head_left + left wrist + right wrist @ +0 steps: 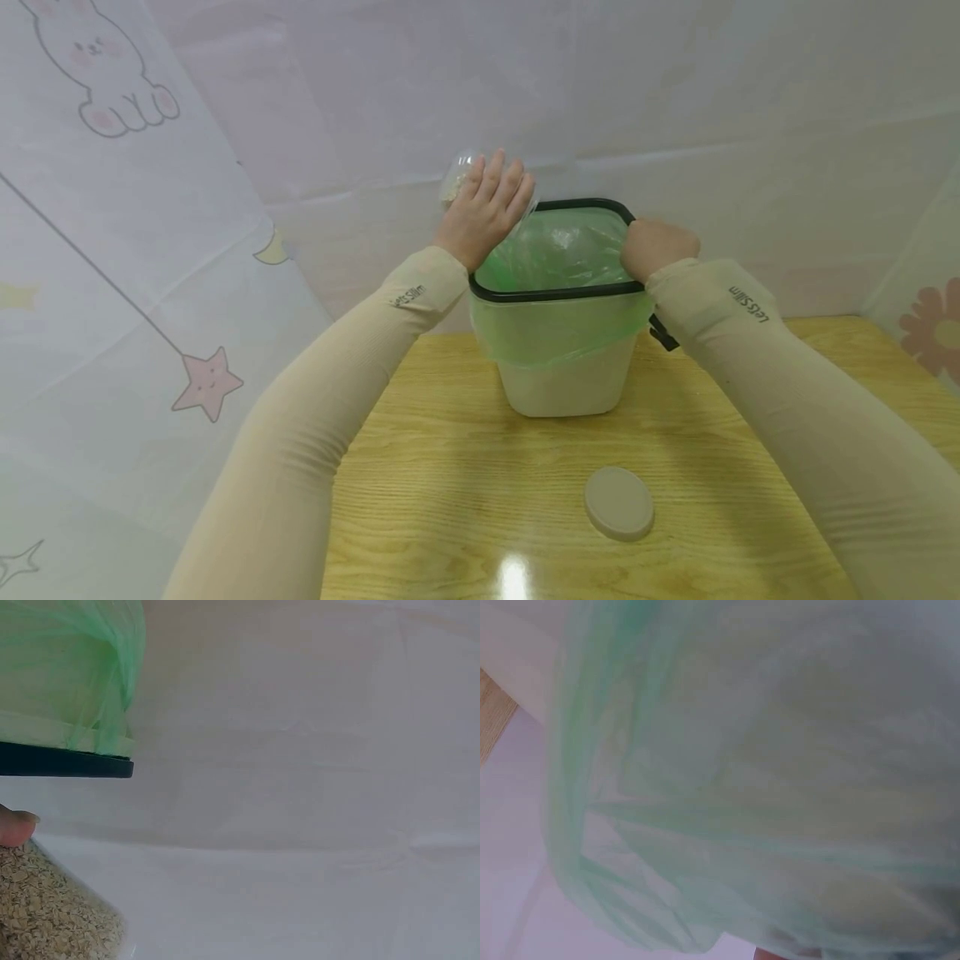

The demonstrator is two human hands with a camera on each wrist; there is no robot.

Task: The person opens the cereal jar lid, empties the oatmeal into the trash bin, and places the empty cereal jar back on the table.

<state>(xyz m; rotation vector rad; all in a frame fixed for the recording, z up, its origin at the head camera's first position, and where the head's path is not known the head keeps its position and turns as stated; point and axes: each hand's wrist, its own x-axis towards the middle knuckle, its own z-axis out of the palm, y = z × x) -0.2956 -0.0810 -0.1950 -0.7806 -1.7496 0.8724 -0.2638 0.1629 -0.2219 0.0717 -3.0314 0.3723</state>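
Note:
A clear container of rolled oats (56, 907) is in my left hand (487, 202), up at the left rear of the bin. The fingers lie over its side and hide much of it in the head view; the thumb presses it in the left wrist view. My right hand (660, 247) is closed at the bin's right rim, gripping there with the fingers hidden. The pale bin (566, 390) has a dark rim (558, 293) and a thin green bag (558, 329) folded over its outside. In the right wrist view the green bag (765, 810) fills most of the picture.
A round beige lid (618, 502) lies on the wooden table (450, 467) in front of the bin. A dark handle piece (663, 333) sticks out at the bin's right side. Close behind hangs a pale printed cloth (375, 100), also covering the left side.

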